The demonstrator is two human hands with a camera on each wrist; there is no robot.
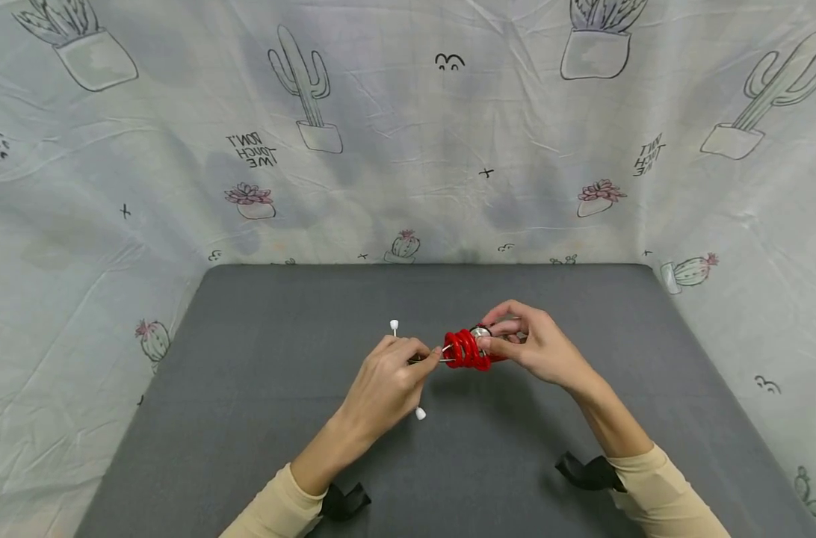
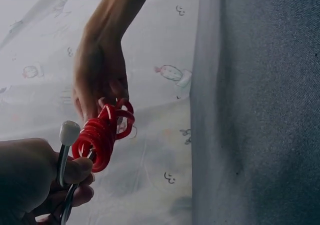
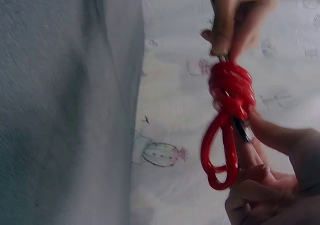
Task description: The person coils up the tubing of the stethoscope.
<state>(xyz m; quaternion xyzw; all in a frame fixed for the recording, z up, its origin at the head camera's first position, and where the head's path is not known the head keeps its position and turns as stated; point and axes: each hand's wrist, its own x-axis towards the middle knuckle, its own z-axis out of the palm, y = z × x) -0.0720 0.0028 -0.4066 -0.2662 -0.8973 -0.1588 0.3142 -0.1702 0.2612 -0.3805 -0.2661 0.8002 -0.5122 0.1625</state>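
A stethoscope with red tubing point(image 1: 463, 353) is held in the air between both hands. Its tubing is wound in several tight coils, and a loose loop point(image 3: 206, 147) hangs out at the chest-piece end. My left hand point(image 1: 389, 377) grips the metal ear tubes point(image 2: 62, 166) where they enter the coils. One white ear tip point(image 1: 394, 324) sticks out above that hand, another white ear tip point(image 1: 420, 413) below it. At the other end, the thumb and fingers of my right hand point(image 1: 545, 347) pinch the silver chest piece point(image 1: 480, 333) against the coils. The chest piece is partly hidden by those fingers.
Under the hands lies a grey table surface point(image 1: 280, 321). A white cloth backdrop point(image 1: 408, 149) printed with cacti rises behind and at both sides. Black straps hang at the left wrist point(image 1: 345, 501) and the right wrist point(image 1: 588, 472).
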